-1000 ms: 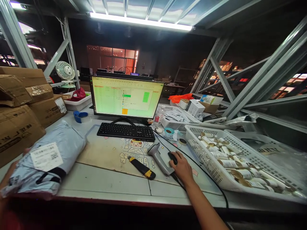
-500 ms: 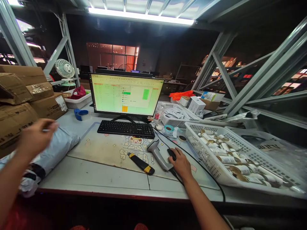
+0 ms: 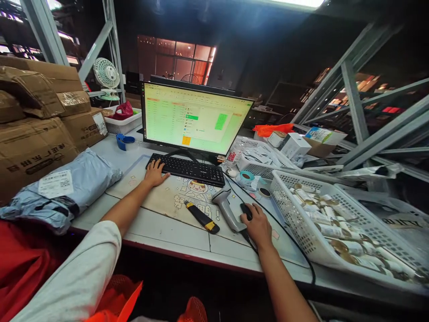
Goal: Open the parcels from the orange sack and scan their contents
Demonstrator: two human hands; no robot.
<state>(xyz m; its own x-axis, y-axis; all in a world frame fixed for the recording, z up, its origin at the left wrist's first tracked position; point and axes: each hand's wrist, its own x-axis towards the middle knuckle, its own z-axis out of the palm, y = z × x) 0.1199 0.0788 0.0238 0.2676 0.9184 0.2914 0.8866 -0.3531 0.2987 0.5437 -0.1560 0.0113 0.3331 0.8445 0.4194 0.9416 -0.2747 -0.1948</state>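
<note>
My right hand lies cupped over a black mouse on the desk mat, its cable running back to the right. My left hand rests at the left front corner of the black keyboard, fingers spread on the keys. Behind the keyboard stands a monitor showing a green spreadsheet. Between my hands lie a grey barcode scanner and a black-and-yellow utility knife. A grey mailer bag with a label sits at the left edge of the desk.
Cardboard boxes are stacked at the left. A white basket full of small tubes fills the right side. Behind it are another white basket, tape rolls, a bottle and small boxes. A fan stands at the back left.
My left hand left the mailer bag, swung across and landed on the keyboard's left end. The view tilted down and shifted. My right hand stayed on the mouse.
</note>
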